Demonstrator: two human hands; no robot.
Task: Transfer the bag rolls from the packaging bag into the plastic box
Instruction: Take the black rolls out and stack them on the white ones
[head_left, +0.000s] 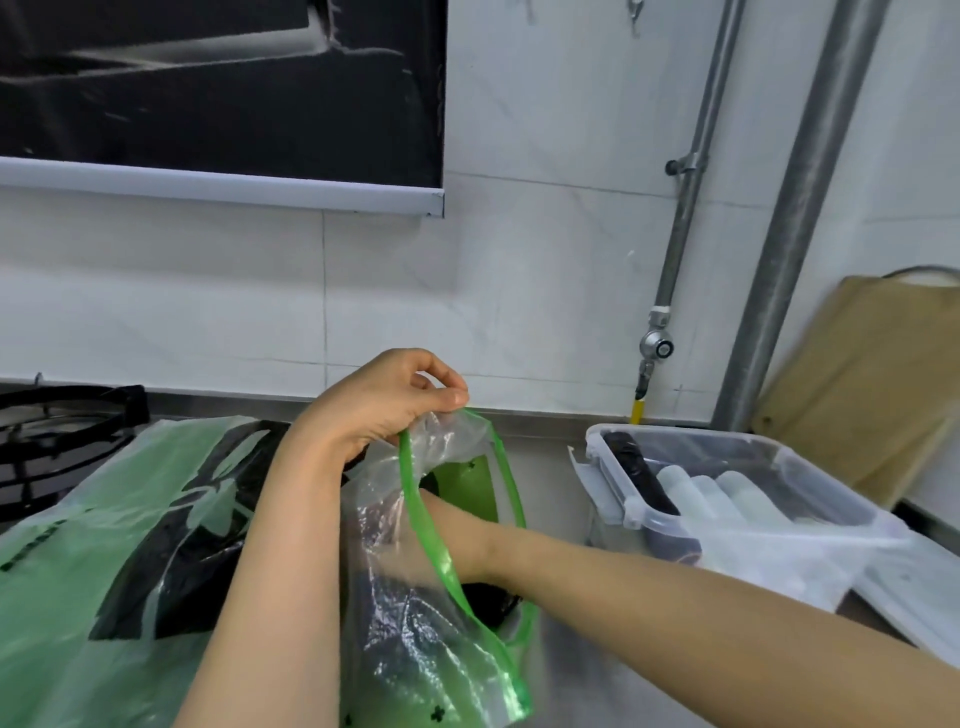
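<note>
Nearest us, packaging bag (415, 649): clear, green-rimmed, mouth lifted; something dark shows dimly inside.
Right hand (400, 545): reaching inside it; we cannot tell its grip.
Left hand (384, 400): pinching the rim open.
Plastic box (826, 477), far right: bag rolls (696, 493) already inside.
Next, we judge: draw a roll out, carry it right.

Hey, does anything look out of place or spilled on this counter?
Nothing looks spilled or damaged. The clear plastic box stands open with a black bag roll and white bag rolls inside. The left hand pinches the rim of the clear green-edged packaging bag; the right hand reaches into it.
</note>
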